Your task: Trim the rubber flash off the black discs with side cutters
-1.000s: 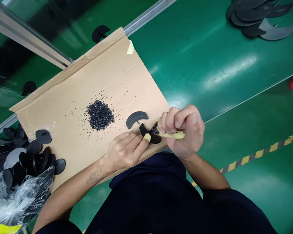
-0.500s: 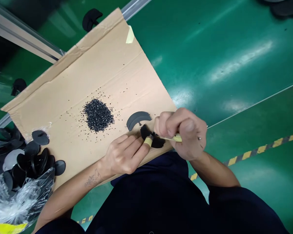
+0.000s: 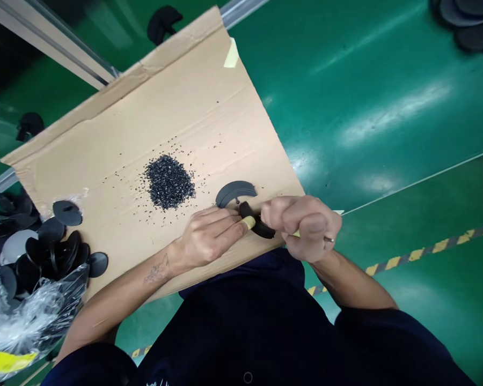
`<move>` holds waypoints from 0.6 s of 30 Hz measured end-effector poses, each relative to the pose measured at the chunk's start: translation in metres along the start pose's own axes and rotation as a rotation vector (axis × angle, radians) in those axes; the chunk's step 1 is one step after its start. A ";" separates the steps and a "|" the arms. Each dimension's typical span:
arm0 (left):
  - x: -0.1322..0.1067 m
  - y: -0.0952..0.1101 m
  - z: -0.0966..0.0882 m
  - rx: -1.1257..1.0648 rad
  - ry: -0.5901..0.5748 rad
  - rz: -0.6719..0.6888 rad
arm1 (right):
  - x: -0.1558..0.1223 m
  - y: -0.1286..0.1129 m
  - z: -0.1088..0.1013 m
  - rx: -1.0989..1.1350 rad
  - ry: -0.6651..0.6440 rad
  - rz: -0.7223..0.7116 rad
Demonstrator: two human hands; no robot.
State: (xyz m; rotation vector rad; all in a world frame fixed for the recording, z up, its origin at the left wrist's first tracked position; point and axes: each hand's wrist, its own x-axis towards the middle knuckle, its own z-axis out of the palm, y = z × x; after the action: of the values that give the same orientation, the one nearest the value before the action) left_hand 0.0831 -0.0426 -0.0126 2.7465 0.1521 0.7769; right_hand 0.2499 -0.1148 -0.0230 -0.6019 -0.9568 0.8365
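Observation:
My left hand (image 3: 213, 236), yellow tape on a fingertip, is closed on the near edge of a black curved piece (image 3: 264, 230), steadying it on the cardboard. Over the right part of that piece is my right hand (image 3: 308, 222), a fist around a slim tool with a bit of yellow (image 3: 297, 234) and a small metal end (image 3: 329, 239) showing. The tool's working tip is hidden by the fingers. Just beyond lies a grey-black arc-shaped piece (image 3: 236, 192), with a small stem on its inner side. A heap of tiny black bits (image 3: 171, 182) spreads farther left.
The cardboard sheet (image 3: 145, 123) has a raised fold along its far edge and a strip of pale tape (image 3: 232, 53). On the left, black round pieces (image 3: 67, 213) crowd beside clear plastic wrap (image 3: 32, 316). More dark pieces (image 3: 477, 27) lie at the upper right, over the green floor (image 3: 366, 69).
Both hands stay at the black curved piece. My right fist has turned slightly and sits closer to it, covering more of the yellow. The whole view has shifted a little.

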 end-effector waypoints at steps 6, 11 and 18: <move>0.010 0.008 -0.027 0.135 0.050 0.327 | -0.002 0.000 0.010 -0.130 0.335 0.065; 0.001 0.003 -0.037 0.079 0.017 0.006 | 0.008 -0.005 0.011 -0.085 0.320 0.187; -0.018 -0.001 -0.025 0.242 -0.127 -0.180 | 0.042 -0.045 0.005 -0.038 0.325 0.183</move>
State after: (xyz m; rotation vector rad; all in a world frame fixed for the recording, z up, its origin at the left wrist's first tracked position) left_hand 0.0550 -0.0393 -0.0015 2.9438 0.4881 0.5667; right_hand 0.2747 -0.1039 0.0326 -0.8393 -0.6289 0.8517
